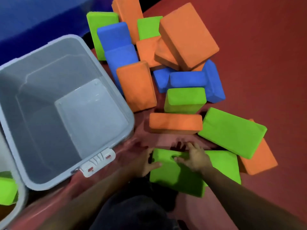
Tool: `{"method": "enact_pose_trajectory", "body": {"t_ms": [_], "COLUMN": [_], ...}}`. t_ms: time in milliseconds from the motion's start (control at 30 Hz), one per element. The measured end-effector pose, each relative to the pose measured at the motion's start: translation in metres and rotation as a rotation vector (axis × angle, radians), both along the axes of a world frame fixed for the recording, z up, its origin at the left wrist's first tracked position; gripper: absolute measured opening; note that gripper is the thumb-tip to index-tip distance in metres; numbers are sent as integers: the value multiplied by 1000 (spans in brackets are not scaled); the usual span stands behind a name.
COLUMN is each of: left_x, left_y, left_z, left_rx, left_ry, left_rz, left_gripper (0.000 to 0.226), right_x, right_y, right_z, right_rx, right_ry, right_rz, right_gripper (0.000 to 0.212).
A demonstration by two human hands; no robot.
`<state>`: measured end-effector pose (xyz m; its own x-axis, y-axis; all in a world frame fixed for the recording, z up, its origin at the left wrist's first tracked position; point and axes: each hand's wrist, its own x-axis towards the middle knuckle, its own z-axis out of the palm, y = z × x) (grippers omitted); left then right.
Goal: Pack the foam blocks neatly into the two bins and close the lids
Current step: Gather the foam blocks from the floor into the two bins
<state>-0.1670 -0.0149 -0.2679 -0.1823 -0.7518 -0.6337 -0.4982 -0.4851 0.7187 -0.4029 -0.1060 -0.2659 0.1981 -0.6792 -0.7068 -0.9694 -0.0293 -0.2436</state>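
Note:
A green foam block (pixel 176 175) lies on the red floor right in front of me. My left hand (pixel 144 161) grips its left edge, thumb on top. My right hand (pixel 194 157) grips its far edge, fingers curled over it. A large grey bin (pixel 106 90) stands open and empty to the left. A second bin (pixel 21 196) shows at the bottom left edge with a green block (pixel 6 190) inside. Beyond my hands lies a loose pile of orange (pixel 187 35), blue (pixel 116 40) and green (pixel 230 131) foam blocks.
The grey bin has a white latch (pixel 98 161) on its near rim. A blue padded wall (pixel 33 19) runs behind the bin. Red floor (pixel 265 55) stretches to the right of the pile. My dark-clothed knee (pixel 136 211) is at the bottom centre.

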Motion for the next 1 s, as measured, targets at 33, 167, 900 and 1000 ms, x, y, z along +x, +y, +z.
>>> {"method": "enact_pose_trajectory", "body": {"t_ms": [33,167,900,1000], "left_x": [1,-5,23,30], "left_y": [10,22,-46,-39], "left_z": [-22,-58,52,48], "left_rx": [59,150,46,27], "left_ry": [37,74,-269,-304], "left_rz": [72,191,291,268], "left_gripper": [66,79,65,99], "right_x": [-3,0,101,122], "right_y": [5,1,-67,-90], "right_z": [-6,-12,30,20], "right_rx": [-7,10,-257,-178], "right_ry": [47,57,-491,-395], "right_rz": [-91,-271,64,405], "right_gripper": [104,101,35,50]}}
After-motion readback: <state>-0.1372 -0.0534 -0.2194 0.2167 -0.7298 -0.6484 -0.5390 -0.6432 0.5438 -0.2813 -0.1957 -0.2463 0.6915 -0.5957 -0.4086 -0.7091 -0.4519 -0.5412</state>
